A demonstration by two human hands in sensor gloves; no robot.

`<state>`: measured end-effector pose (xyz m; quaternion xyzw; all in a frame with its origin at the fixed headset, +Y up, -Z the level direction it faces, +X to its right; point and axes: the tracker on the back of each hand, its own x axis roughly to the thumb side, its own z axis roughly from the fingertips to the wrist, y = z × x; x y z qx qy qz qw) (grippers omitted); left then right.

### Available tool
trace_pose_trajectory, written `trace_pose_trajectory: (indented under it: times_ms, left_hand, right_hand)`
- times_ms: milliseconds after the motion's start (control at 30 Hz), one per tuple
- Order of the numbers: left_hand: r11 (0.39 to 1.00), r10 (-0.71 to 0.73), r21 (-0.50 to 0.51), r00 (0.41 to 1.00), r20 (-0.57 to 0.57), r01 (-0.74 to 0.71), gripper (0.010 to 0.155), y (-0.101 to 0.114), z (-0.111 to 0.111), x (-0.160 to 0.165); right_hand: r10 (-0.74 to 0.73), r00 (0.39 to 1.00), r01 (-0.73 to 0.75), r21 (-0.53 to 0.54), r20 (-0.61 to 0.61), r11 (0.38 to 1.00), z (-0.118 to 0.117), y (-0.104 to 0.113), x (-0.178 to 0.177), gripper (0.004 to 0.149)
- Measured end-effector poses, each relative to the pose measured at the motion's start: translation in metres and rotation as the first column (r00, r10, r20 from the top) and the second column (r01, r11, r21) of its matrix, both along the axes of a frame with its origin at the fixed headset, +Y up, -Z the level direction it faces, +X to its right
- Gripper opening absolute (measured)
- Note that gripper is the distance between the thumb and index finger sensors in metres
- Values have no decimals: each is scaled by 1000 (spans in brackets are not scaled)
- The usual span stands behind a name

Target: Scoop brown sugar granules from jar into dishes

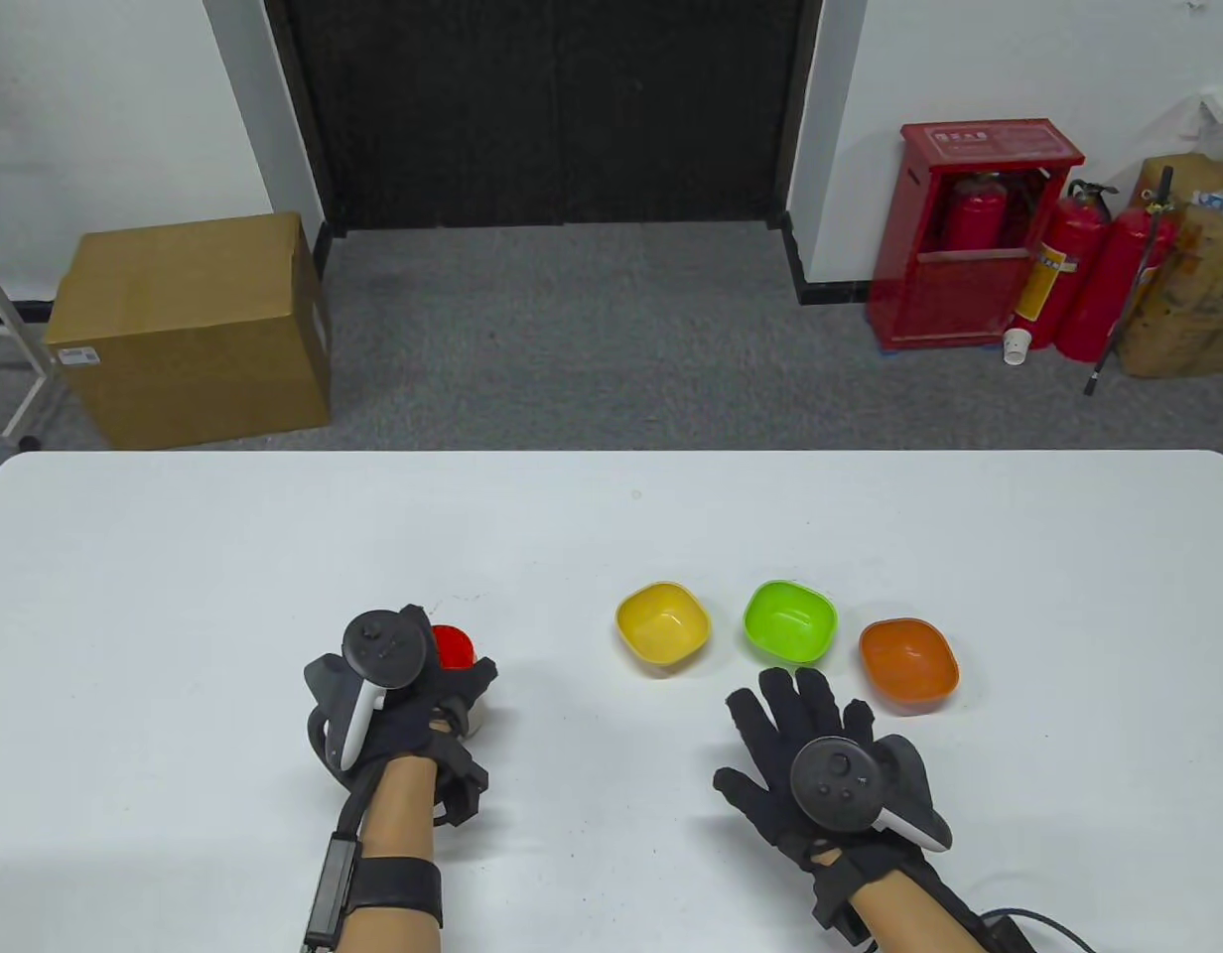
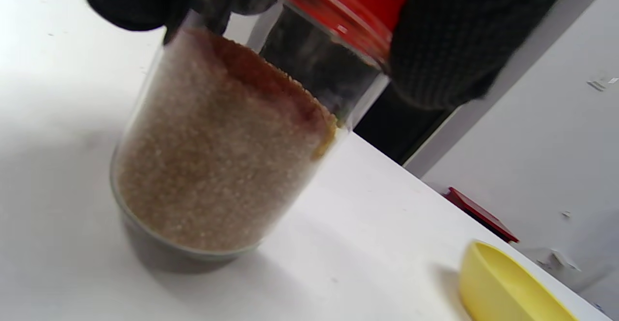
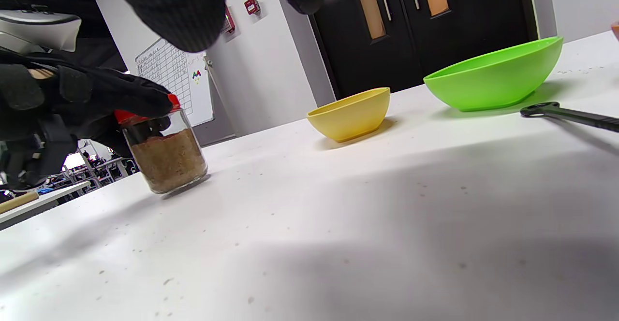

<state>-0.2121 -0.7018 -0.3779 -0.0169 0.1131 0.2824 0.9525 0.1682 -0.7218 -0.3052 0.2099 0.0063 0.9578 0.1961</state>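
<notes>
Evidently, left hand (image 1: pixel 393 695) around lidded jar (image 3: pixel 167 159).

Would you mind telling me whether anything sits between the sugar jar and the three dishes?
Nothing visible on the table lies between the jar and the yellow dish, nearest of the three. The red lid is on the jar under the left hand, so the sugar is closed off.

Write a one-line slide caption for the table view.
Left hand grips red-lidded glass jar; right hand hovers open near yellow, green, orange plastic bowls.
</notes>
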Motion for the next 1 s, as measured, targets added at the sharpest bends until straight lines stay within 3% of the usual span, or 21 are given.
trace_pose_trajectory:
  times_ms: [167, 467, 733, 1000]
  left_hand:
    - [999, -8, 53, 990, 144, 0, 100, 8, 17, 33]
    - [997, -25, 76, 935, 353, -2, 100, 3, 47, 99]
    - [994, -60, 107, 894, 445, 13, 100, -2, 58, 136]
    - [994, -80, 110, 876, 475, 31, 100, -10, 59, 144]
  right_hand:
    - [-9, 1000, 9, 2, 5, 1000, 0, 0, 1, 75]
    - [16, 1000, -16, 14, 0, 1000, 3, -2, 1, 75]
    - [36, 999, -36, -1, -2, 999, 4, -5, 0, 75]
    - [47, 999, -47, -1, -1, 999, 4, -6, -1, 75]
